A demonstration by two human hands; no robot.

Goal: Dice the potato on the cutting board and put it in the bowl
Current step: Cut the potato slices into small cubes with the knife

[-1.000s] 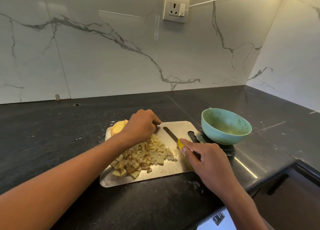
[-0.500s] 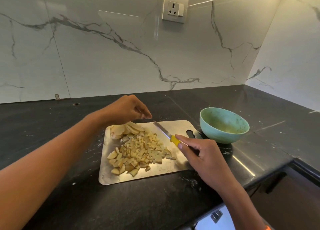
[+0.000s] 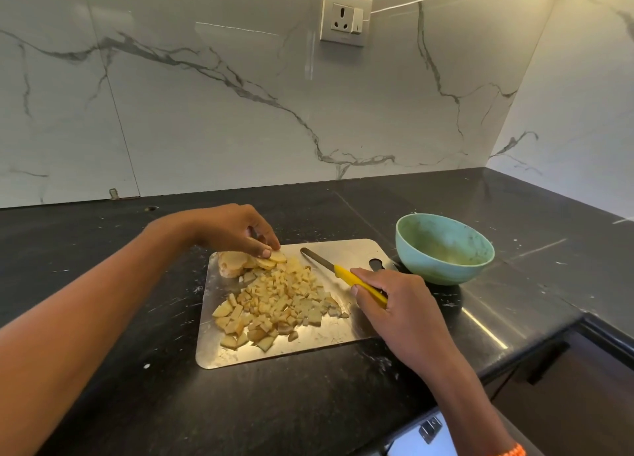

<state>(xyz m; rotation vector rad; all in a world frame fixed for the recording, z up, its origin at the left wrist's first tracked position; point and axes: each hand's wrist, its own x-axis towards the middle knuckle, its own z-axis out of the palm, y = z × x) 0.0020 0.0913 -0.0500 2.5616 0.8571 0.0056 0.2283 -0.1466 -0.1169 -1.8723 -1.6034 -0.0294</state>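
Observation:
A steel cutting board (image 3: pixel 322 347) lies on the black counter. A heap of diced potato (image 3: pixel 278 301) covers its middle. Several potato slices (image 3: pixel 240 261) lie fanned at its far left corner. My left hand (image 3: pixel 236 229) hovers over them, thumb and fingertips pinching the nearest slice (image 3: pixel 277 257). My right hand (image 3: pixel 391 304) grips the yellow handle of a knife (image 3: pixel 338 272), whose blade lies flat on the board, pointing far-left. The green bowl (image 3: pixel 444 248) stands just right of the board and holds no potato.
The black counter (image 3: pixel 137 387) meets marble walls at the back and right. A wall socket (image 3: pixel 345 16) sits above. The counter's front edge (image 3: pixel 535 345) runs close at the lower right, with a drawer below.
My left hand lifted off the potato, uncovering the slices, then came down again onto the nearest slice. The knife and my right hand shifted slightly left.

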